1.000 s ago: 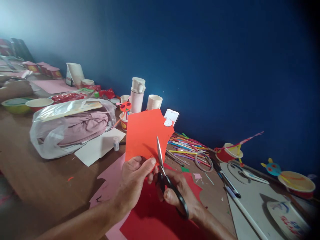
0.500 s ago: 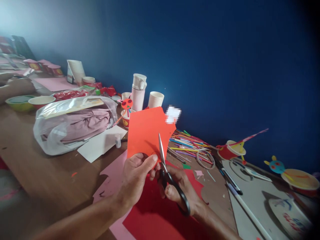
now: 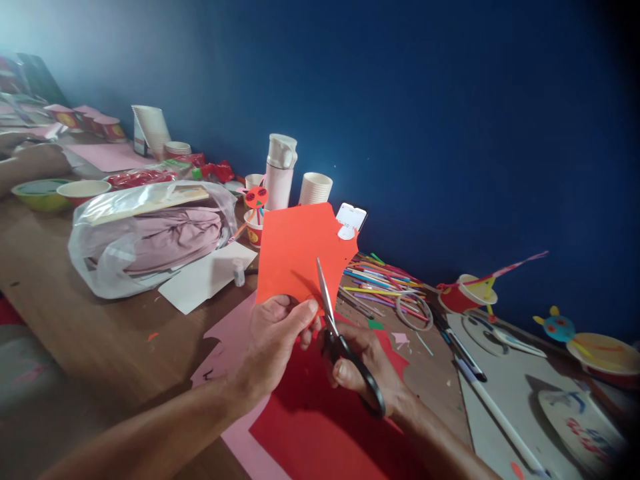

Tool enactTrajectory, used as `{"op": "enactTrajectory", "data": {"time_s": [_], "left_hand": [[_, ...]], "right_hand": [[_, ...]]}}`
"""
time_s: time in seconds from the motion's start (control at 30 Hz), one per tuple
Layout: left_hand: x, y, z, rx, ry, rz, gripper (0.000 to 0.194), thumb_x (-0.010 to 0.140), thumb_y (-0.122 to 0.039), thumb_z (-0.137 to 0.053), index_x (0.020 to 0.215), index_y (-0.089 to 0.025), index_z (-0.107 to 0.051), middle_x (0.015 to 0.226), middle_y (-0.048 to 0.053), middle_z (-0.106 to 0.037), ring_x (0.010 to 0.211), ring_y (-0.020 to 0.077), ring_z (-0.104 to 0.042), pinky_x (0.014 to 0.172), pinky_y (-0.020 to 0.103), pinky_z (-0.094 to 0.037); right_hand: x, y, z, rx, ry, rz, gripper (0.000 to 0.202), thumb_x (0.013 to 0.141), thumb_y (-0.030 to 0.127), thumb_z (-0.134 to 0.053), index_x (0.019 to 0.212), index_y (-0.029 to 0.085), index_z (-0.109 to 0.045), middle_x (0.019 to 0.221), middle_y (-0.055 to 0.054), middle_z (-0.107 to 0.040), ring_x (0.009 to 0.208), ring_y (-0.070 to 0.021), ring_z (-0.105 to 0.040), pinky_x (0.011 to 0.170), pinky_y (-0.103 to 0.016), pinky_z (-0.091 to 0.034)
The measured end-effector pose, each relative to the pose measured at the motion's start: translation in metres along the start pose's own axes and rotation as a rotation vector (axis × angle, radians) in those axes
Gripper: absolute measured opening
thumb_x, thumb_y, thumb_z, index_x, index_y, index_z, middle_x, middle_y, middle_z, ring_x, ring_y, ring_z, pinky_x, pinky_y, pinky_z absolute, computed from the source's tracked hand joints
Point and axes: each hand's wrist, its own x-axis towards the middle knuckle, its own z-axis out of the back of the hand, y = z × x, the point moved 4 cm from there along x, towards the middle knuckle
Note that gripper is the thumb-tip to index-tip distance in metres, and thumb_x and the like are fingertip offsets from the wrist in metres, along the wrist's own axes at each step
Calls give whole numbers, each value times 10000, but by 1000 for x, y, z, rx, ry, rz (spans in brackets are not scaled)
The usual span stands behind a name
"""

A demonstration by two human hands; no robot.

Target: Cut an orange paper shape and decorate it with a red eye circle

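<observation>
Orange paper (image 3: pixel 295 247), notched at one side but mostly uncut, is pinched in the left hand (image 3: pixel 270 343) while the right hand (image 3: pixel 379 363) grips scissors (image 3: pixel 355 361).

Digits "30" were read on the phone (image 3: pixel 353 216) screen; adjoining digits were blurred. The yellow emblem on the red cup (image 3: pixel 253 225) and blue-and-red marks on the white container (image 3: pixel 575 417) were not legible.

The single view comes from the wearer's head, close above the near edge of the table (image 3: pixel 100 340), facing forward and down across it toward the blue wall (image 3: pixel 425 133); the table's far edge runs slanting down rightward.
</observation>
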Motion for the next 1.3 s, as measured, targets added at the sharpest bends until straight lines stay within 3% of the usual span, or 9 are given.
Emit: {"op": "enactTrajectory", "data": {"time_s": [0.2,0.4,1.3], "left_hand": [[3,3,7,139,13,-40,313,737,-384,-559,511,-168,-540,440,-24,-494,452,90,-449,505,232,-348],[5,8,11,129,40,-71,304,757,-380,-579,532,-178,-552,442,-32,-501,453,95,-453,511,241,-346],[5,-9,12,256,87,-78,274,719,-325,-562,492,-177,-534,427,-19,-504,411,84,-448,463,226,-329]], "right_hand": [[-1,3,3,-23,25,-5,443,733,578,-645,859,155,-606,652,22,-490,531,-91,-426,510,-224,-327],[0,6,5,-18,30,-27,447,719,591,-649,805,158,-581,639,28,-460,542,-93,-427,506,-222,-325],[-2,18,17,-180,78,-88,469,653,615,-690,732,172,-556,616,38,-428,561,-103,-366,504,-227,-280]]}}
